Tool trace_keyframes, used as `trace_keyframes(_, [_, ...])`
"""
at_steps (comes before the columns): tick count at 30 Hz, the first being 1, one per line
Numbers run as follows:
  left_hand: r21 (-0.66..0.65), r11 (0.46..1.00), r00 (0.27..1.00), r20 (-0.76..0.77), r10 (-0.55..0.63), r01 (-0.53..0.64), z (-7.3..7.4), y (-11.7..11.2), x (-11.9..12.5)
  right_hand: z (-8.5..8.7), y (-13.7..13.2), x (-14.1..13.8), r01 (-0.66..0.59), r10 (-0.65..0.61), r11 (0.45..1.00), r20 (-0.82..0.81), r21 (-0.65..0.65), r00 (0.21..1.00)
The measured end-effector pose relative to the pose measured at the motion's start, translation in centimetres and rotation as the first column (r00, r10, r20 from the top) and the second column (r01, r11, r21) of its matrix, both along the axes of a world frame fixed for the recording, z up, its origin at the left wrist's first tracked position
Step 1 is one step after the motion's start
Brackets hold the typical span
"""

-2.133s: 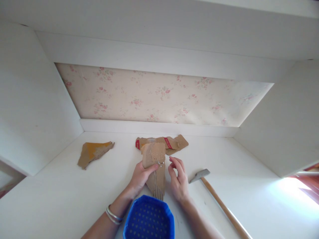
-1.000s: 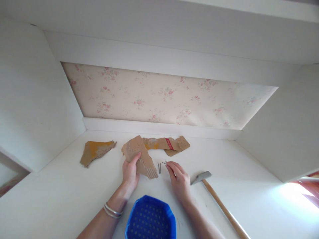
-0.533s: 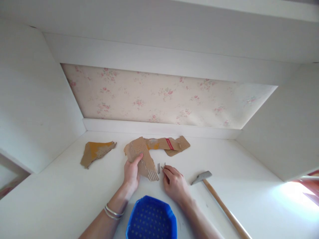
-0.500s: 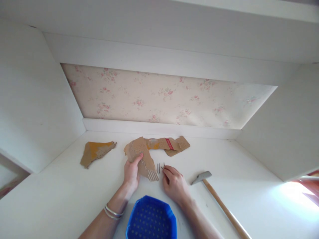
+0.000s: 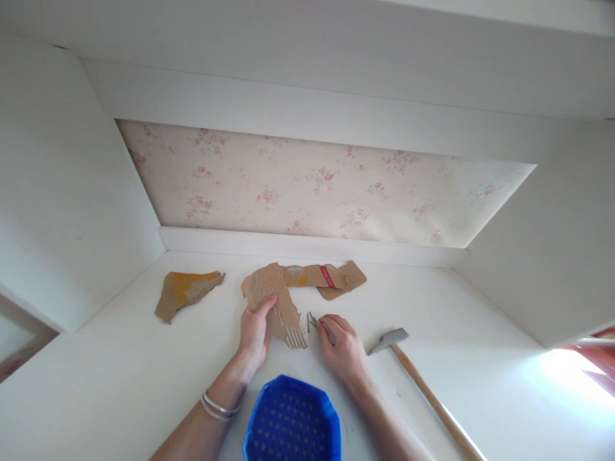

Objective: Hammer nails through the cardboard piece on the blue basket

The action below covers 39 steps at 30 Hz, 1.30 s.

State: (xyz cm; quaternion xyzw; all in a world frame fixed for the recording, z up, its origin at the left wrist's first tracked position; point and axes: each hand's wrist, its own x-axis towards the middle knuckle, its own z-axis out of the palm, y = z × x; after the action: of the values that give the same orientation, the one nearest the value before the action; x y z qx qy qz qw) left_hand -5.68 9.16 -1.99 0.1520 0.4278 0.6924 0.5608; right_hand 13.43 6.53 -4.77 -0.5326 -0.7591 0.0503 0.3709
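Note:
My left hand [image 5: 254,330] grips a torn piece of cardboard [image 5: 276,298], thumb on top and the other fingers beneath. Its lower right edge is ragged, with the corrugation showing. Just right of that edge, a few thin grey nails [image 5: 309,322] stand or lean close together on the white surface. My right hand [image 5: 341,346] is at these nails with thumb and fingertips pinched together, and at least one nail seems to be between them. The pinch itself is partly hidden by the fingers.
A hammer [image 5: 427,394] with a wooden handle lies right of my right hand. In front of me is a blue perforated basket [image 5: 293,419]. More cardboard lies behind, a strip [image 5: 312,276] with a red label, and at left a piece [image 5: 185,294] with yellow patches.
My right hand has shifted slightly right, and the nails by its fingertips now lean differently. My left hand and the cardboard have hardly moved.

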Motion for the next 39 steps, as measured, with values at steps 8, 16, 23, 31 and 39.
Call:
trace_keyframes(8, [0.006,0.995,0.99,0.103,-0.097,0.097,0.7,-0.1,-0.6,0.0,0.0,-0.2,0.0,0.003,0.999,0.074,-0.046,0.997])
trace_keyframes(16, [0.014,0.96,0.95,0.144,-0.277,0.278,0.7,-0.5,-0.3,0.3,-0.2,-0.3,-0.059,0.064,0.997,0.098,-0.059,0.993])
trace_keyframes(23, [0.007,0.936,0.928,0.128,-0.35,0.352,0.9,-0.9,0.3,0.1,-0.1,-0.5,-0.106,0.108,0.992,0.037,-0.069,0.993])
trace_keyframes(31, [-0.003,0.927,0.921,0.109,-0.374,0.376,1.0,-1.2,1.1,0.8,-0.3,-0.4,-0.198,0.196,0.976,-0.037,-0.087,0.98])
trace_keyframes(39, [-0.001,0.911,0.905,0.11,-0.411,0.413,0.8,-1.1,1.0,1.0,-0.4,-0.2,-0.217,0.204,0.968,-0.107,-0.128,0.973])
